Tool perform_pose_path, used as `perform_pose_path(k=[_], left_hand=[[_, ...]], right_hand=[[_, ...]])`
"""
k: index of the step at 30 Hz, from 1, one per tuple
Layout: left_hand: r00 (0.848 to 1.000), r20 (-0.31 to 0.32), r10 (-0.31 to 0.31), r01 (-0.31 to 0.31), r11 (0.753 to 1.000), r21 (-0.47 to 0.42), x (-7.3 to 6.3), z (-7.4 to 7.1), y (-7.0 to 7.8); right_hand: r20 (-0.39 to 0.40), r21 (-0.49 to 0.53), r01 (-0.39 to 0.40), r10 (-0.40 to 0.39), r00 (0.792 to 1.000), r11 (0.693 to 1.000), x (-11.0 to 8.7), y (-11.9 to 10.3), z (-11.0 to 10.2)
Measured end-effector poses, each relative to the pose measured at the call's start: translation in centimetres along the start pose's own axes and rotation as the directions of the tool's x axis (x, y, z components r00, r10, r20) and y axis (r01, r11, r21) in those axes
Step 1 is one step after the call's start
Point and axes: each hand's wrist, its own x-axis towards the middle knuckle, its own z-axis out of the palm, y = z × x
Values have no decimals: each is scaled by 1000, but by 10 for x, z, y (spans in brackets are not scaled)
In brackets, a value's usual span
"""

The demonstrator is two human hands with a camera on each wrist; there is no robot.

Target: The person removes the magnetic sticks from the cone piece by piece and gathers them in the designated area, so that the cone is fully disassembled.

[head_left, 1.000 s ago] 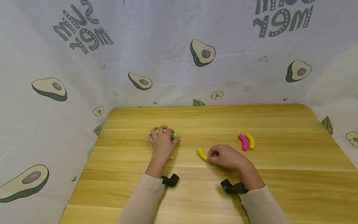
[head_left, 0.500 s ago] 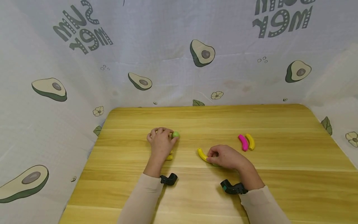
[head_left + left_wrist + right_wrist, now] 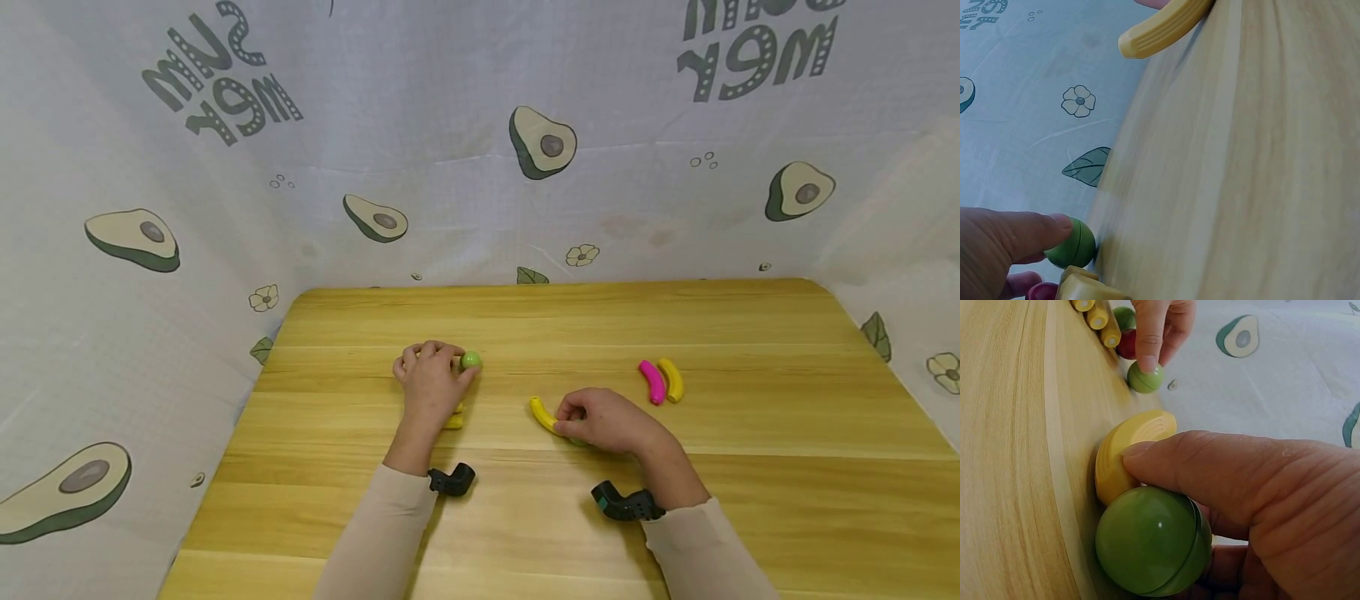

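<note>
Head view: a person's left hand [image 3: 431, 383], at ten o'clock on the tabletop [image 3: 536, 533], pinches a green ball [image 3: 471, 360] between thumb and finger, with yellow pieces [image 3: 453, 422] showing beside the wrist at five. The right hand [image 3: 606, 420], fingers curled in, pinches a yellow banana [image 3: 542, 412] at its nine o'clock. Toward its two o'clock, a pink banana [image 3: 652, 382] lies beside a second yellow banana [image 3: 672, 381].

Left wrist view: the thumb presses the ball between seven and eight o'clock, a dark red ball [image 3: 1042, 292] just below.

Right wrist view: a second green ball [image 3: 1147, 540] sits at six o'clock, close under the thumb (whether the fingers touch it, I can't tell). Toward eleven, the yellow pieces, three of them, lie near the dark red ball and another green ball [image 3: 1124, 317].
</note>
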Motion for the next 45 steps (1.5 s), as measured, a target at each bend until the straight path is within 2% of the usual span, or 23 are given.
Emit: perform_pose_path(k=[18, 20, 22, 26, 30, 33, 35, 37, 39, 41, 45], left_hand=[[1000, -3, 7, -7, 1000, 26, 0, 4, 0], [999, 10, 32, -32, 998, 48, 1, 4, 2], [996, 35, 83, -86, 993, 78, 2, 4, 4], [978, 85, 191, -199, 975, 102, 4, 5, 8], [974, 73, 216, -220, 974, 60, 5, 4, 8], [983, 27, 184, -182, 982, -41, 9, -6, -1], [990, -16, 139, -140, 982, -129, 13, -15, -12], [998, -33, 60, -66, 973, -220, 17, -26, -26], [999, -43, -20, 7, 960, -281, 20, -34, -43], [994, -25, -103, 89, 938, -336, 22, -40, -59], [972, 41, -233, 231, 894, -384, 22, -47, -84]], right_hand=[[0, -14, 5, -5, 1000, 1000, 1, 0, -1], [1, -14, 6, -6, 1000, 1000, 1, 0, -1], [2, -11, 2, -2, 1000, 1000, 1, 0, -1], [0, -7, -4, 4, 1000, 1000, 1, -1, 0], [-2, -2, 1, -1, 1000, 1000, 0, -1, -1], [-2, -5, 6, -6, 1000, 1000, 1, -2, 0], [-1, -6, 7, -7, 1000, 1000, 2, -2, 0], [-1, -4, 9, -9, 1000, 1000, 2, -1, 0], [0, -2, 2, -2, 1000, 1000, 2, -1, 0], [0, 0, -1, 1, 1000, 1000, 2, 0, 1], [-2, -7, -5, 5, 1000, 1000, 2, -1, 1]])
